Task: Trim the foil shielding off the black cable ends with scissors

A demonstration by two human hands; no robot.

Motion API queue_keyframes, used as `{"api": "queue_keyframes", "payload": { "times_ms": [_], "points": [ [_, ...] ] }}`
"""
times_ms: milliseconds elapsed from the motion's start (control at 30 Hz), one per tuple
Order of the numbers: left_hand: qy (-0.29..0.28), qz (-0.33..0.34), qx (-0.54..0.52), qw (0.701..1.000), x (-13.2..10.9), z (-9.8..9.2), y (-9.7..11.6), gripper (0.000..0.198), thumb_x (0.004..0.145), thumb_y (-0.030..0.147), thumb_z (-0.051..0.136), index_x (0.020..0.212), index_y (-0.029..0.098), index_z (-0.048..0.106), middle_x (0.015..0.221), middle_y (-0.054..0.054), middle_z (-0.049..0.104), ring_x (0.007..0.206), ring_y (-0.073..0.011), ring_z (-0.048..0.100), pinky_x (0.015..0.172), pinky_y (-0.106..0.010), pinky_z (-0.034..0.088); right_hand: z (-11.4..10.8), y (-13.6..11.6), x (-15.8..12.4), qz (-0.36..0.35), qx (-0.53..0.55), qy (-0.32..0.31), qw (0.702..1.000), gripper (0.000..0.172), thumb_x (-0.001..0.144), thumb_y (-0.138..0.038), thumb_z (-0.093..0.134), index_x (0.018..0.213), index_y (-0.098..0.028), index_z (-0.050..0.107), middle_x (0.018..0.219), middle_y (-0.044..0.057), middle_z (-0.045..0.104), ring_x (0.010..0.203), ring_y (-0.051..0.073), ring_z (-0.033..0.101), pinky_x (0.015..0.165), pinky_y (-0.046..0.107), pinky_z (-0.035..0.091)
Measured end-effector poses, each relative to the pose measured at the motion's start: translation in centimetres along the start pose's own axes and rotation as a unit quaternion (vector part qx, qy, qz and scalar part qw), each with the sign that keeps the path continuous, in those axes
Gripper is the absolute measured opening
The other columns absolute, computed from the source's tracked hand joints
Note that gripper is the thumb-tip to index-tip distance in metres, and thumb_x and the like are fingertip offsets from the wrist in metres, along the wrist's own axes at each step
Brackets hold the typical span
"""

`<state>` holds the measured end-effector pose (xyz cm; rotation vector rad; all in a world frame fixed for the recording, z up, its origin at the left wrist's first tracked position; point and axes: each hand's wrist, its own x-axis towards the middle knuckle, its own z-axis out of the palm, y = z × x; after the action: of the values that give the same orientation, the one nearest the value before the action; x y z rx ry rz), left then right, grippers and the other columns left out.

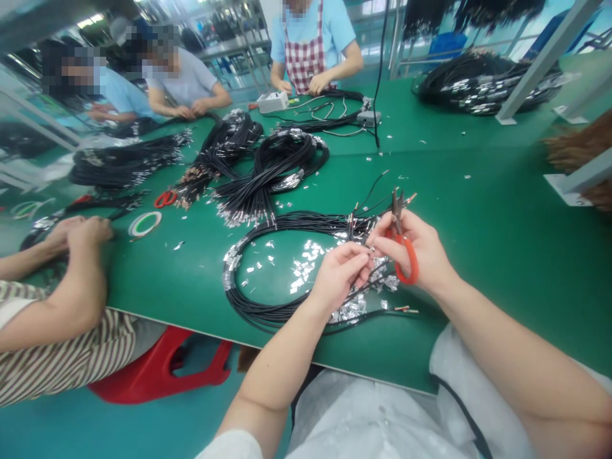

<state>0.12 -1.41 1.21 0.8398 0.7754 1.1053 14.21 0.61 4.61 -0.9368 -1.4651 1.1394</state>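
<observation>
Scissors with orange-red handles (408, 260) are in my right hand (421, 245), their blades pointing up and away from me. The fingers are closed around them, and my right thumb and fingertips meet those of my left hand (342, 271). My left hand pinches a thin black cable (352, 294); its end is mostly hidden by the fingers. Under both hands lies a looped bundle of black cables (248, 239), wrapped with clear film at its left. Scraps of silvery foil (306, 264) are scattered inside the loop. Bare copper-coloured ends (406, 310) show at the right.
More black cable bundles (282, 156) lie further back on the green table (482, 268). A roll of tape (145, 224) and red-handled scissors (165, 199) are at the left. A co-worker's hands (86, 233) work there. A metal post (545, 64) rises at the right; other people sit opposite.
</observation>
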Motion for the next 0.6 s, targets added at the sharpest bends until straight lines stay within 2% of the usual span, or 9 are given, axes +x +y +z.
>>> {"api": "queue_keyframes", "payload": {
  "times_ms": [67, 133, 200, 300, 467, 600],
  "points": [
    [0.025, 0.039, 0.018, 0.999, 0.1, -0.2, -0.1, 0.017, 0.071, 0.028, 0.068, 0.075, 0.015, 0.059, 0.060, 0.001, 0.056, 0.046, -0.0051, 0.047, 0.040, -0.017, 0.034, -0.1, 0.3, 0.0, -0.010, -0.055, -0.006, 0.998, 0.019, 0.074, -0.031, 0.065, 0.081, -0.020, 0.051, 0.074, -0.001, 0.059, 0.064, 0.012, 0.056, 0.062, 0.026, 0.047],
    [0.062, 0.078, 0.036, 0.994, 0.2, -0.5, -0.2, 0.016, 0.071, 0.028, 0.067, 0.075, 0.015, 0.059, 0.057, 0.003, 0.054, 0.044, -0.0050, 0.046, 0.040, -0.017, 0.034, -0.2, 0.7, -0.2, -0.029, -0.155, -0.040, 0.987, 0.021, 0.075, -0.036, 0.064, 0.081, -0.020, 0.053, 0.071, 0.000, 0.058, 0.063, 0.013, 0.055, 0.061, 0.025, 0.045],
    [0.095, 0.107, 0.047, 0.989, 0.3, -0.7, -0.3, 0.017, 0.071, 0.029, 0.067, 0.075, 0.016, 0.058, 0.055, 0.004, 0.052, 0.043, -0.0048, 0.044, 0.040, -0.017, 0.034, -0.3, 1.0, -0.3, -0.055, -0.282, -0.073, 0.955, 0.024, 0.076, -0.041, 0.062, 0.083, -0.019, 0.056, 0.066, 0.000, 0.058, 0.058, 0.013, 0.052, 0.056, 0.025, 0.041],
    [0.124, 0.123, 0.053, 0.983, 0.4, -0.9, -0.1, 0.018, 0.071, 0.030, 0.067, 0.075, 0.016, 0.057, 0.055, 0.004, 0.052, 0.042, -0.0047, 0.044, 0.040, -0.017, 0.034, -0.6, 1.1, -0.5, -0.085, -0.432, -0.094, 0.893, 0.028, 0.078, -0.046, 0.058, 0.082, -0.019, 0.059, 0.064, 0.002, 0.059, 0.055, 0.014, 0.051, 0.053, 0.025, 0.036],
    [0.131, 0.114, 0.059, 0.983, 0.5, -1.1, -0.1, 0.017, 0.070, 0.028, 0.068, 0.074, 0.016, 0.056, 0.055, 0.005, 0.053, 0.043, -0.0048, 0.045, 0.039, -0.017, 0.033, -0.8, 1.0, -0.4, -0.085, -0.528, -0.134, 0.835, 0.030, 0.081, -0.048, 0.053, 0.082, -0.020, 0.061, 0.071, 0.004, 0.065, 0.059, 0.017, 0.057, 0.053, 0.025, 0.033],
    [0.133, 0.116, 0.071, 0.982, 0.6, -1.2, -0.3, 0.015, 0.070, 0.026, 0.068, 0.074, 0.016, 0.057, 0.055, 0.005, 0.053, 0.042, -0.0046, 0.044, 0.040, -0.017, 0.034, -0.9, 1.0, -0.4, -0.081, -0.550, -0.141, 0.819, 0.033, 0.083, -0.050, 0.051, 0.089, -0.020, 0.063, 0.077, 0.006, 0.068, 0.067, 0.020, 0.062, 0.055, 0.025, 0.035]
  ]
}}
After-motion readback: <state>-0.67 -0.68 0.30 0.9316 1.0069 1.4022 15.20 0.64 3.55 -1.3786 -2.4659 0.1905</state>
